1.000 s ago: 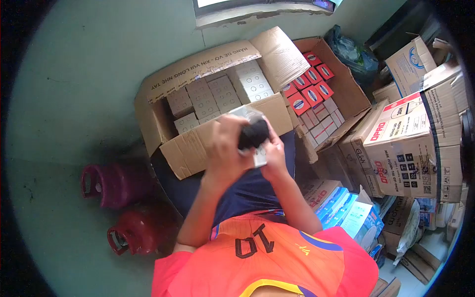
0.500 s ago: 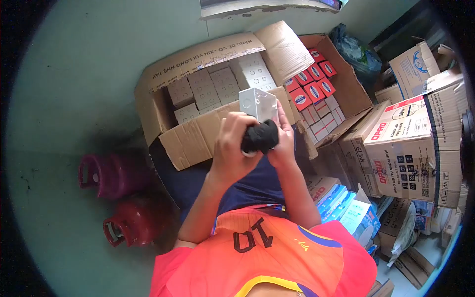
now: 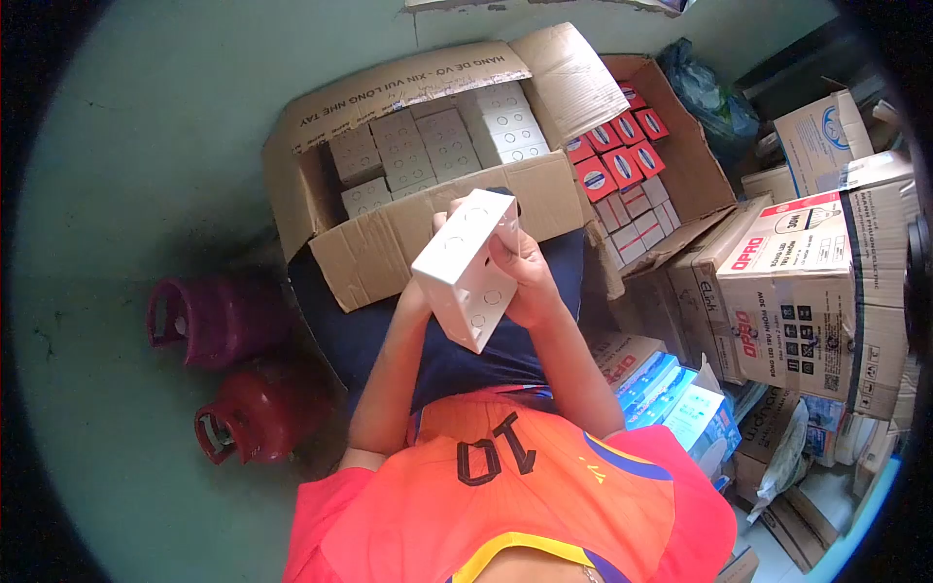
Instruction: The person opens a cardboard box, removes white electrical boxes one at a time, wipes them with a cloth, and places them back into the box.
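A white plastic electrical box (image 3: pixel 466 262) with round knockout marks is tilted in front of my chest, one long side and an end towards me. My right hand (image 3: pixel 525 277) grips its right side, the thumb on the wall. Mostly hidden behind the box, my left hand (image 3: pixel 417 297) shows its heel at the lower left and some fingers near the top. A dark edge of a black cloth (image 3: pixel 510 194) peeks out beyond the box's upper end. Just past my hands stands an open carton (image 3: pixel 360 267) with several similar white boxes (image 3: pixel 428 151) stacked inside.
To the right, another open carton (image 3: pixel 685 131) holds small red boxes (image 3: pixel 622 165) and white ones. Printed cartons (image 3: pixel 777 291) are piled farther right, with blue packs (image 3: pixel 671 389) below. A purple gas cylinder (image 3: pixel 233 321) and a red one (image 3: pixel 272 408) stand left by the wall.
The white box has come closer to my chest and turned, its long side now towards me. My left hand and the black cloth have passed behind it.
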`<state>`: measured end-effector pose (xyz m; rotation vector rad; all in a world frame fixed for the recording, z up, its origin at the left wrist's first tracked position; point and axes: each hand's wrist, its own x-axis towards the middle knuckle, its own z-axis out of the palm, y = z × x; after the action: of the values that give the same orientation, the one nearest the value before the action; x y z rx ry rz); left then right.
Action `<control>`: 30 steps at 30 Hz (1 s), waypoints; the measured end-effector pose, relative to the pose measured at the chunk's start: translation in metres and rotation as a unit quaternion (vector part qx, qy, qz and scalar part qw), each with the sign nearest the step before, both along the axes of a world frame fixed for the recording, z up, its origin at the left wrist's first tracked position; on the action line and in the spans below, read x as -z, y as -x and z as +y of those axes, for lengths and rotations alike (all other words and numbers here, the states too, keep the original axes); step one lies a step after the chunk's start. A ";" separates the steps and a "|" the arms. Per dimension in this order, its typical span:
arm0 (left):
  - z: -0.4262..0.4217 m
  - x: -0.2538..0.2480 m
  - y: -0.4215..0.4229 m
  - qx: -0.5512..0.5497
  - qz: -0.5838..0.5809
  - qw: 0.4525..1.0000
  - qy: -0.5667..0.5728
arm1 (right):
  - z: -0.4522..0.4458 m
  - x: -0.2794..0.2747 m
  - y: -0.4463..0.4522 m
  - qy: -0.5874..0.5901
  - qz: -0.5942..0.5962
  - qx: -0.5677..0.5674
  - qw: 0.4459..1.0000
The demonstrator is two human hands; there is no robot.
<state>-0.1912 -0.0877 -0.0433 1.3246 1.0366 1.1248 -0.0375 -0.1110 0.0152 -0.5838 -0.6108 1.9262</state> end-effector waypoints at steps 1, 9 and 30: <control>-0.002 -0.004 -0.001 0.051 0.002 0.999 -0.015 | 0.001 0.002 0.000 -0.008 -0.024 0.009 1.000; -0.016 -0.076 0.017 0.019 -0.211 0.977 0.036 | 0.008 0.002 -0.012 0.003 -0.056 0.096 0.994; -0.020 -0.072 0.000 -0.255 0.238 0.894 -0.281 | 0.003 -0.090 -0.012 -0.422 -0.527 0.244 0.696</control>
<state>-0.1910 -0.1077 0.0286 1.9177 1.5535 1.6190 -0.0257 -0.1083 0.1057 -1.0582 -1.7208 0.4783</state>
